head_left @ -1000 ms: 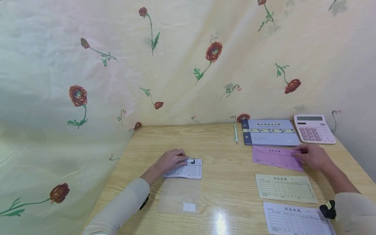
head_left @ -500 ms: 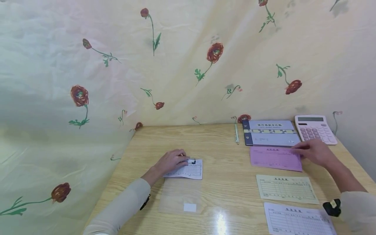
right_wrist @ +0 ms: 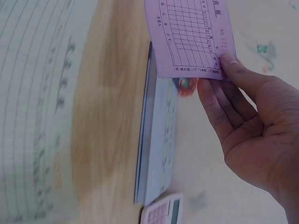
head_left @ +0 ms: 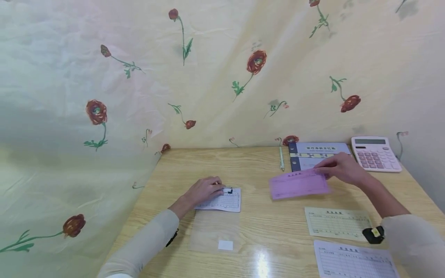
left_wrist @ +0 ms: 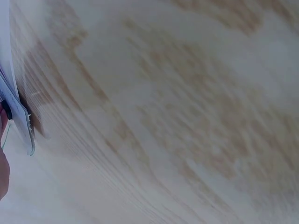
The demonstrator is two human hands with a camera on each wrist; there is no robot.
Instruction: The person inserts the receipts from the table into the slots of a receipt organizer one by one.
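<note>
My right hand [head_left: 342, 168] pinches a pink printed form [head_left: 299, 185] by its upper right corner. The form hangs tilted above the table, in front of the blue account book [head_left: 323, 150]. In the right wrist view, the thumb lies on the printed side of the pink slip [right_wrist: 191, 37] with fingers behind it. My left hand [head_left: 203, 191] holds white printed forms [head_left: 227, 204] at their top edge, by a black binder clip [head_left: 228, 190]; its fingers cover the forms' left part. The left wrist view shows only a sliver of this hand and the paper edge [left_wrist: 21, 116].
A clear plastic sleeve [head_left: 208, 231] with a white label lies below the clipped forms. On the right are a pale green form [head_left: 335, 222] and a white form [head_left: 354, 260]. A pen [head_left: 281, 159] and a pink calculator [head_left: 375, 154] lie at the back.
My right hand has lifted the pink form off the table and carried it left, uncovering table above the green form. The left hand has stayed at the clipped forms.
</note>
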